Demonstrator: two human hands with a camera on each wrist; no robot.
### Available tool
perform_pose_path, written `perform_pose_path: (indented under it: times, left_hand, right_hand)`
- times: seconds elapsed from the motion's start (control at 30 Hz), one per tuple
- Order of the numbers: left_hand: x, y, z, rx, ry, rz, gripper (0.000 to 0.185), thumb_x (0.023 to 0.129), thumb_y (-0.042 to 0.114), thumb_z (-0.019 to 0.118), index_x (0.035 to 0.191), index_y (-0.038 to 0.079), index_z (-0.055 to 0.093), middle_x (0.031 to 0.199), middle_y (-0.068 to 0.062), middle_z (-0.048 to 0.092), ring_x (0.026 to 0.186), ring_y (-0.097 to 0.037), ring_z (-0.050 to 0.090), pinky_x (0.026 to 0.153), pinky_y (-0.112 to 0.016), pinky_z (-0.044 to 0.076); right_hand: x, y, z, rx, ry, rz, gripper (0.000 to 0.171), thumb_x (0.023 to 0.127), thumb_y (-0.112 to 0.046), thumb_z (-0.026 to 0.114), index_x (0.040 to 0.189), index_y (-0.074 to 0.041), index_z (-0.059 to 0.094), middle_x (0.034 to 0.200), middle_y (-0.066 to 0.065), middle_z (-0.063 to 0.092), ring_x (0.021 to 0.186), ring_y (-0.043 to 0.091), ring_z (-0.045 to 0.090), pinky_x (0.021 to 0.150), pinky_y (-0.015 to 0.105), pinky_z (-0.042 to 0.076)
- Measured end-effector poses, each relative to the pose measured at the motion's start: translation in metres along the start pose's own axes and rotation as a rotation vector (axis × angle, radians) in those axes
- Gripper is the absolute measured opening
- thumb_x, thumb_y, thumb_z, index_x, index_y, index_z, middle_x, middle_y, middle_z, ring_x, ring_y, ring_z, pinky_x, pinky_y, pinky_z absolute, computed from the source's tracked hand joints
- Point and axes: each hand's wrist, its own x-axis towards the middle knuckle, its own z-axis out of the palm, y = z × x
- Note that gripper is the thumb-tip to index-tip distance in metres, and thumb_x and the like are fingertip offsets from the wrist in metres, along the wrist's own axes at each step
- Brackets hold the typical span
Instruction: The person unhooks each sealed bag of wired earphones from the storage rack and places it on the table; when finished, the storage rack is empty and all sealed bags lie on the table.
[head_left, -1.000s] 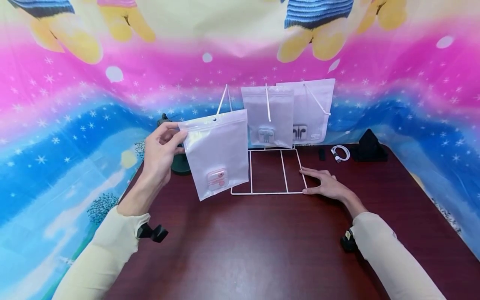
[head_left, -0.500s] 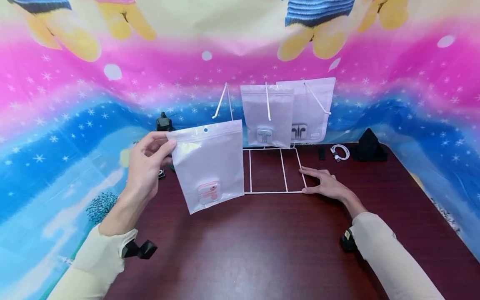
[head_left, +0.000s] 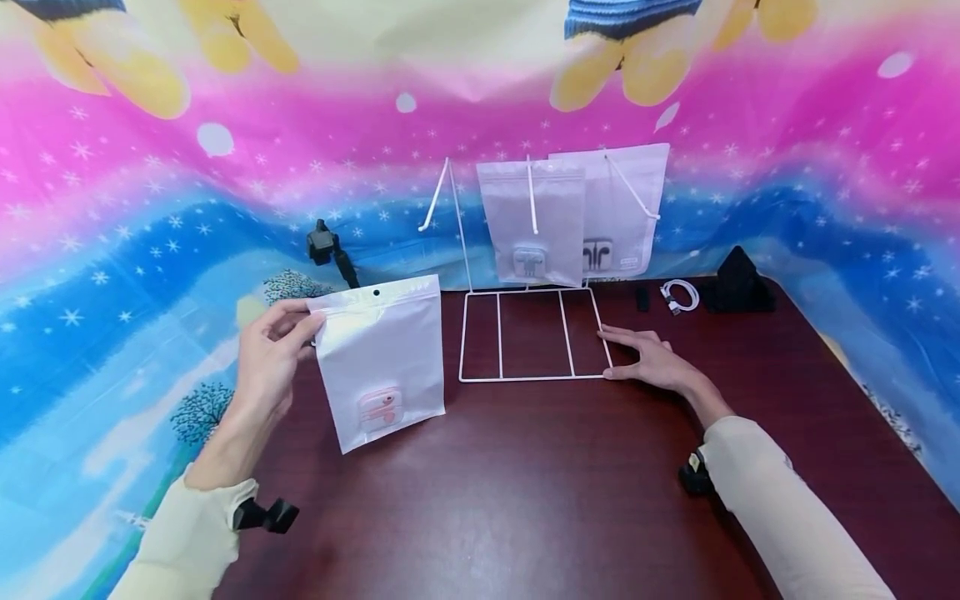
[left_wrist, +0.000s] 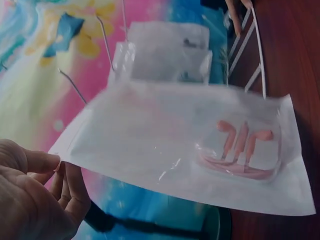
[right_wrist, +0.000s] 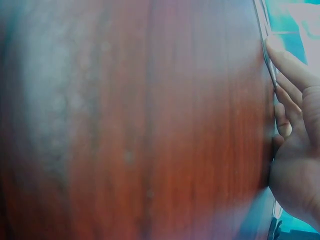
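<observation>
Nearest, the left hand [head_left: 267, 360] pinches the top left corner of a white pouch [head_left: 390, 350] between thumb and fingers. The pouch hangs slightly tilted above the desk [head_left: 480, 492], left of a white wire rack [head_left: 499, 333]; pink earphones [left_wrist: 241, 141] show in its lower part. The right hand's [head_left: 651, 360] fingers reach out straight, thumb spread apart, touching the rack's right base. Farther back, a second pouch [head_left: 501, 208] and a third pouch [head_left: 633, 242] hang from hooks before a colourful backdrop [head_left: 480, 100].

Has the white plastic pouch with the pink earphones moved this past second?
Yes. In the head view, the pouch has shifted left and down from the white wire rack, which it no longer overlaps.
</observation>
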Motion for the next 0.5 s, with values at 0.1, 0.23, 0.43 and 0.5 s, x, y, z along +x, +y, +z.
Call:
perform_pose_path:
  times: [0.1, 0.23, 0.43, 0.5]
  left_hand:
    - [0.010, -0.007, -0.006, 0.143, 0.045, -0.020, 0.020, 0.099, 0.015, 0.072, 0.119, 0.011, 0.071, 0.096, 0.008, 0.072, 0.079, -0.011, 0.067, 0.064, -0.021, 0.058]
    - [0.023, -0.016, -0.013, 0.337, 0.067, -0.029, 0.027, 0.102, 0.023, 0.068, 0.126, 0.011, 0.068, 0.100, 0.011, 0.069, 0.082, -0.009, 0.067, 0.067, -0.021, 0.059]
    - [0.039, -0.035, -0.017, 0.393, 0.039, -0.047, 0.033, 0.103, 0.024, 0.067, 0.129, 0.003, 0.067, 0.096, 0.012, 0.069, 0.081, -0.006, 0.069, 0.067, -0.024, 0.061]
    - [0.043, -0.042, -0.018, 0.382, 0.032, -0.045, 0.032, 0.103, 0.022, 0.067, 0.128, 0.001, 0.067, 0.093, 0.013, 0.069, 0.079, -0.005, 0.069, 0.067, -0.025, 0.061]
  right_hand:
    - [0.000, -0.001, -0.001, 0.006, 0.004, -0.008, 0.084, 0.091, -0.045, 0.079, 0.161, -0.018, 0.041, 0.170, 0.008, 0.028, 0.144, 0.040, 0.025, 0.108, 0.066, 0.017]
    - [-0.001, -0.002, -0.001, 0.019, 0.006, -0.011, 0.084, 0.091, -0.045, 0.079, 0.161, -0.017, 0.042, 0.170, 0.009, 0.028, 0.144, 0.041, 0.024, 0.108, 0.066, 0.018]
    - [-0.002, -0.002, -0.001, 0.017, 0.004, -0.003, 0.084, 0.091, -0.045, 0.079, 0.161, -0.018, 0.041, 0.170, 0.010, 0.028, 0.144, 0.041, 0.024, 0.108, 0.066, 0.018]
    - [-0.002, -0.002, -0.001, 0.012, 0.006, -0.005, 0.084, 0.091, -0.044, 0.079, 0.161, -0.018, 0.041, 0.170, 0.010, 0.029, 0.144, 0.041, 0.025, 0.108, 0.066, 0.018]
